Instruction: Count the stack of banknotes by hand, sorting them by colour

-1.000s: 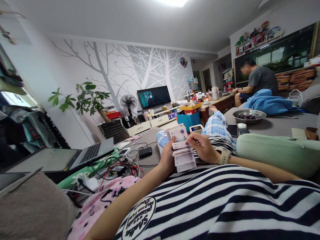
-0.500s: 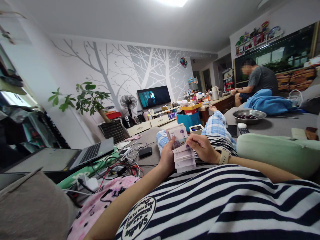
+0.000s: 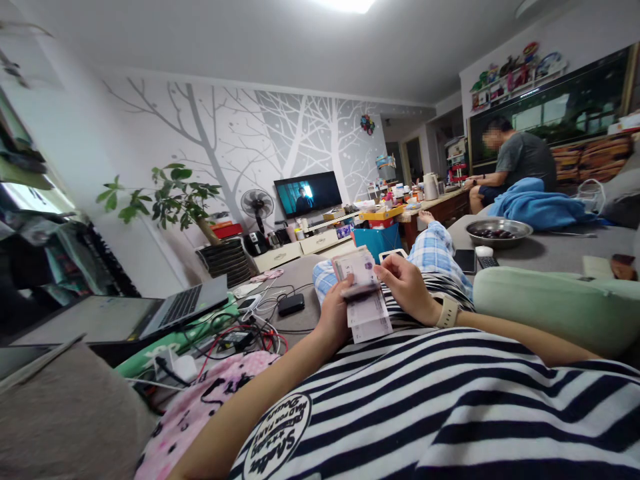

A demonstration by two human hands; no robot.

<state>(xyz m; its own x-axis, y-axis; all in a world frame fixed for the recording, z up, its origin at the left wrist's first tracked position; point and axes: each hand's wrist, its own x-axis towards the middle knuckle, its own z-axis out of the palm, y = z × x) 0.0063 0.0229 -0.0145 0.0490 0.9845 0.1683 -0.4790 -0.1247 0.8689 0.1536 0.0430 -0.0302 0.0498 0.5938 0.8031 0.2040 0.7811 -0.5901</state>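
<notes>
Laptop [image 3: 185, 310] lay left of the shirt [image 3: 410, 400], cushion [image 3: 555, 307] and bowl [image 3: 500, 245] right; just beyond it, left hand [image 3: 336, 313] clutched fanned notes [image 3: 369, 312], long axis pointing away; right hand [image 3: 410, 290] curled at their edge, its hold unclear

Can read "MAD FOR" on the round print [image 3: 278, 437] at the left edge of the striped shirt [image 3: 450, 407], faintly a 5 on the banknotes [image 3: 364, 268]. Cannot decipher white lettering [image 3: 529, 93] along the top edge of the fish tank [image 3: 570, 120].

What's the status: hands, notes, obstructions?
Left hand gripping notes, lower ones spread downward. Right hand at their edge, contact unclear. Nothing seen blocking either hand.
</notes>
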